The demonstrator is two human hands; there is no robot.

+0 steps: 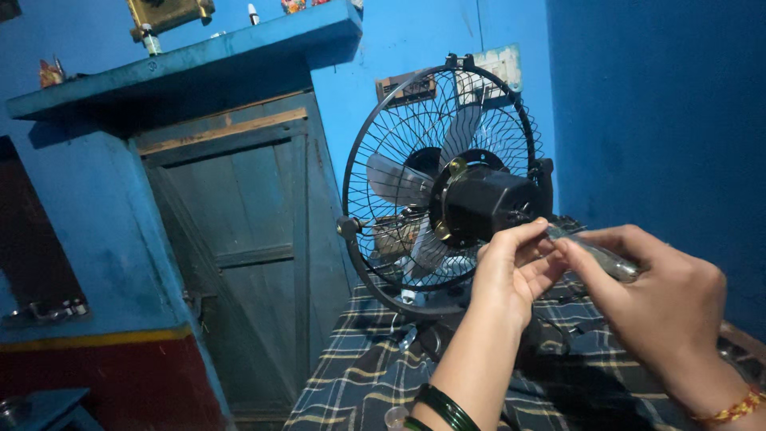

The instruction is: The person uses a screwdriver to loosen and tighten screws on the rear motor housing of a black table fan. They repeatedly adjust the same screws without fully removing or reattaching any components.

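A black table fan with a round wire guard (399, 128) and pale blades stands with its back toward me on a checked cloth (359, 375). Its black motor housing (487, 199) faces me. My right hand (654, 295) grips a screwdriver with a clear handle (606, 257), its tip pointing at the right side of the motor housing. My left hand (515, 267), with green bangles at the wrist, pinches the screwdriver's shaft close to the housing.
A grey-blue wooden door (239, 255) stands left of the fan under a blue shelf (191, 60) carrying small bottles and objects. Blue walls close in behind and to the right. A switch plate (499, 68) hangs on the wall behind the fan.
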